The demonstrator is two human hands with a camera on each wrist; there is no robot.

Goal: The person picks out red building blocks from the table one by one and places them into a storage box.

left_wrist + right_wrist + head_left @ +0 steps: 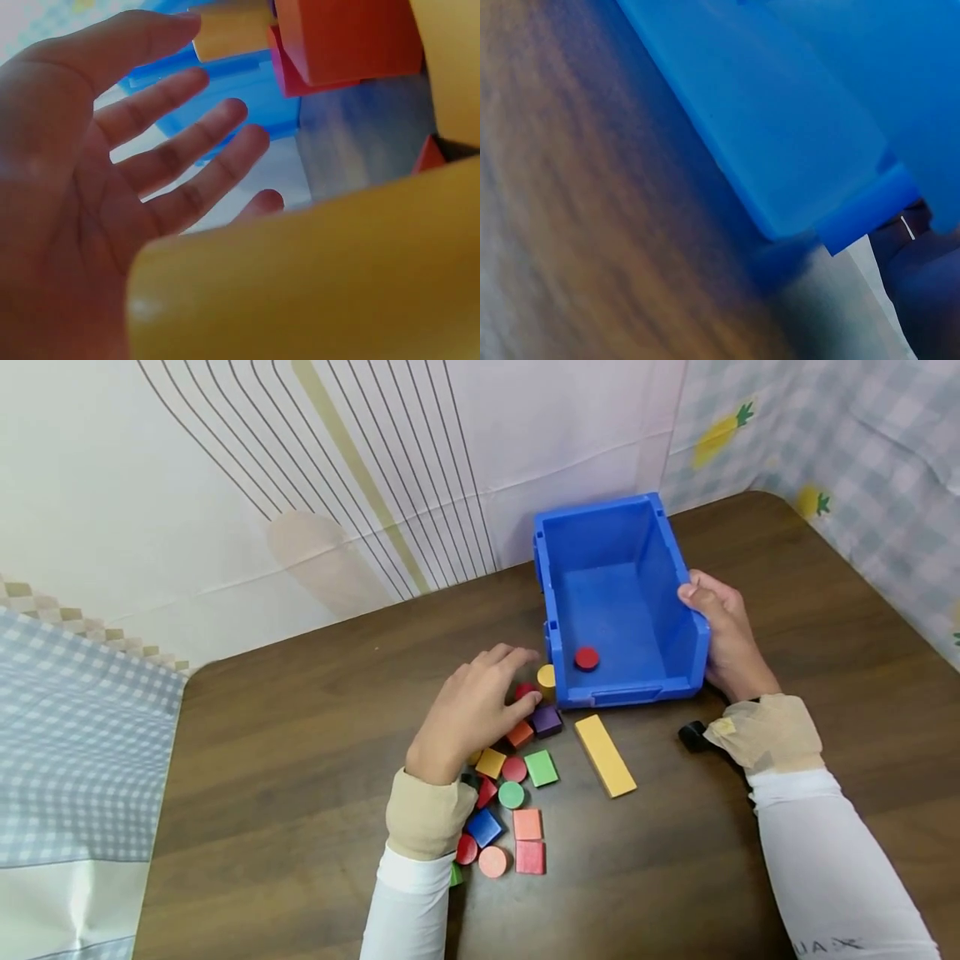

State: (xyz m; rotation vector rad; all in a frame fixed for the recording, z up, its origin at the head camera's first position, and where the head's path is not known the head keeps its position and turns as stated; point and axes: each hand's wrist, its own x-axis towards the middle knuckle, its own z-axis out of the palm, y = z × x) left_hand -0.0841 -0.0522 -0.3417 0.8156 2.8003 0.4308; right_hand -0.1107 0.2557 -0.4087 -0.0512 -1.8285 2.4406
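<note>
A blue open-topped plastic bin point(609, 606) leaves entry from above; its walls bar the sides, with a right hand point(726, 631) gripping the right one and a yellow cylinder point(547, 677) crowding the near-left corner. Multicoloured geometric blocks point(485, 827) obstruct the ground beneath a left hand point(476, 706); brown wood-grain tabletop point(300, 735) offers wide passage to its left; a flat yellow rectangular block point(606, 756) interrupts the lane before the bin.

The head view is bright; wrist views are soft, perhaps unfocused.
</note>
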